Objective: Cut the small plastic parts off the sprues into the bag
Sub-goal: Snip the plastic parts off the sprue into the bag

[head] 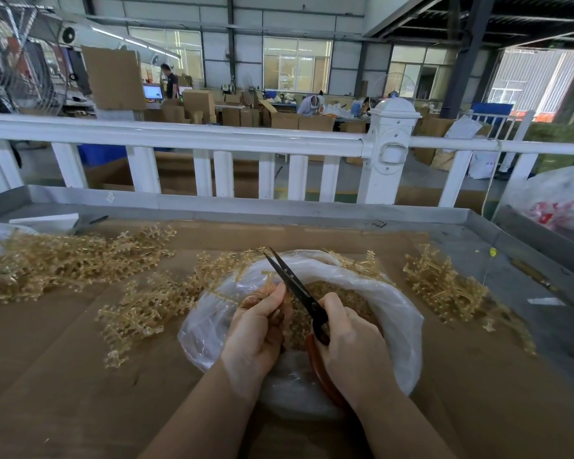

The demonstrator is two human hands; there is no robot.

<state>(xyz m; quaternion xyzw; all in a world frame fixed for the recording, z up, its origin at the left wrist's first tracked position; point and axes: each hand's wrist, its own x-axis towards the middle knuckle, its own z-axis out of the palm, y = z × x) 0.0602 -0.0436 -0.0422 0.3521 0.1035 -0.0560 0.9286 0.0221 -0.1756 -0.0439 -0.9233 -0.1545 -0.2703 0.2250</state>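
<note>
A clear plastic bag lies open on the cardboard-covered table, part full of small amber plastic parts. My left hand pinches an amber sprue over the bag's mouth. My right hand grips black scissors with red handles; the blades point up and away, slightly parted at the tips. Loose amber sprues lie in a heap at the left, a second cluster just left of the bag and another heap at the right.
A raised grey metal rim edges the table, with a white railing behind it. A white block sits at the far left. A big plastic sack stands at the right. People work among cartons in the background.
</note>
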